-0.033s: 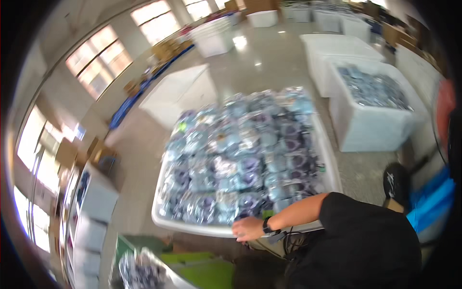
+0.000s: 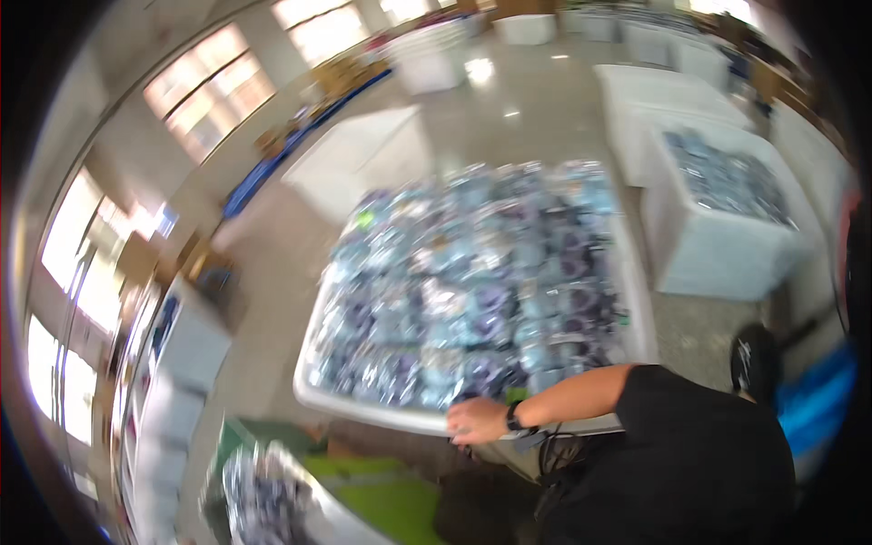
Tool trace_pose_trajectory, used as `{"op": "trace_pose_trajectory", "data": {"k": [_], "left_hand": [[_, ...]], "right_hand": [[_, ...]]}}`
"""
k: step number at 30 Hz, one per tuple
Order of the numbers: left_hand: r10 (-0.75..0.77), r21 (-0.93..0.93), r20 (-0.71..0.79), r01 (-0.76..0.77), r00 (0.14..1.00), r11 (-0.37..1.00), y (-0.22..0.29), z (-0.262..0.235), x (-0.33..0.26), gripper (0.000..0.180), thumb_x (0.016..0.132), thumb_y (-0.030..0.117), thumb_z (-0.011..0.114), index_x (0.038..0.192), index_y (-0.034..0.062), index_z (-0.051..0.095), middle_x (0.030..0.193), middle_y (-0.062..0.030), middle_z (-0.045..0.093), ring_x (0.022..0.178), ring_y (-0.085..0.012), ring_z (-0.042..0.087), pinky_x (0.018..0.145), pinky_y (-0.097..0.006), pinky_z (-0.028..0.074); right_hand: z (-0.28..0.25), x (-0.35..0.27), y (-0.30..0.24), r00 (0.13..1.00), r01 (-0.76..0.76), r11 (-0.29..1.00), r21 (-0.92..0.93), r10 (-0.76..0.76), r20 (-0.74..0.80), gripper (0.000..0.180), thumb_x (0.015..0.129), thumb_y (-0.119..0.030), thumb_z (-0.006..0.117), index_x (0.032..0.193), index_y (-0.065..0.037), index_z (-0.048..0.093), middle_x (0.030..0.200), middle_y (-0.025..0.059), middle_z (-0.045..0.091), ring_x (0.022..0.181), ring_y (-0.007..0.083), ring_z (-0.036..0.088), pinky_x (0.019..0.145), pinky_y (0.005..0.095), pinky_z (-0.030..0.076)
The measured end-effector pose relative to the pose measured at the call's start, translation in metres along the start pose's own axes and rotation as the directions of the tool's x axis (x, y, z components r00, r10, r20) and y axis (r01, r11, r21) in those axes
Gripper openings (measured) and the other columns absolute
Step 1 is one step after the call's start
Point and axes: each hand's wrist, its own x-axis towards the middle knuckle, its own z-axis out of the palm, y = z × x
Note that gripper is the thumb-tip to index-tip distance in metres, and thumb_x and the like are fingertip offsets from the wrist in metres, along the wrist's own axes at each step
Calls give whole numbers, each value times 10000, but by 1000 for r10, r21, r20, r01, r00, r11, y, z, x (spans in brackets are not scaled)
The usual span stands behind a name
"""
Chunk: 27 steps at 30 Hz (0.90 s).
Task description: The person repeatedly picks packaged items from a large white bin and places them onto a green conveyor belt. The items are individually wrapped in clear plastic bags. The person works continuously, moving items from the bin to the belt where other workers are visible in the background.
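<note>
A large white bin stands before me, filled with rows of light-blue and purple items in clear plastic wrapping. My right hand, with a dark watch at the wrist, is at the bin's near rim. Its fingers look curled over the edge, though blur softens them. The forearm crosses from the lower right, out of a black sleeve. Nowhere in the picture does my left hand show.
Another white bin with similar wrapped items stands at the right. Behind the full bin is a white box-shaped container. A clear bag of wrapped items and a green surface lie at the lower left. White shelving lines the left.
The view has turned slightly, so the surroundings appear farther right. My right hand stays at the bin's near rim.
</note>
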Motion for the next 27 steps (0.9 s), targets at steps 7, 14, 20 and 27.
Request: {"op": "trace_pose_trajectory", "data": {"k": [7, 14, 20, 27], "left_hand": [[-40, -45, -37, 39, 998, 998, -1, -17, -10, 225, 1020, 33, 610, 1207, -91, 622, 990, -128, 705, 755, -137, 633, 706, -279, 554], [-72, 167, -16, 74, 997, 983, 32, -59, 18, 288, 1039, 98, 618, 1292, -39, 626, 1059, -108, 722, 919, -162, 705, 795, -291, 595], [343, 739, -236, -61, 909, 671, 68, -163, 75, 396, 930, 189, 744, 1248, -34, 664, 1203, -137, 687, 1101, -217, 649, 934, -335, 525], [599, 941, -309, 146, 738, 306, 103, -301, 150, 561, 886, 259, 765, 1323, -51, 598, 1325, -247, 627, 1265, -398, 575, 1107, -461, 424]], "right_hand": [[-5, 6, -10, 997, -62, 996, -67, 59, -43, 289, 772, -277, 851, 896, -59, 707, 888, 126, 620, 835, 335, 649, 715, 449, 513], [-3, 12, -15, 998, -34, 999, 27, 35, -51, 221, 733, -54, 810, 844, -52, 618, 748, 67, 479, 652, 221, 478, 606, 360, 398], [-2, 12, -16, 997, -63, 998, 28, 64, -44, 220, 730, -33, 805, 840, -51, 616, 749, 65, 472, 650, 217, 472, 608, 356, 394], [-1, 12, -16, 992, -123, 992, 34, 124, -30, 223, 729, -32, 808, 832, -53, 612, 737, 45, 433, 644, 192, 440, 594, 340, 356]]}}
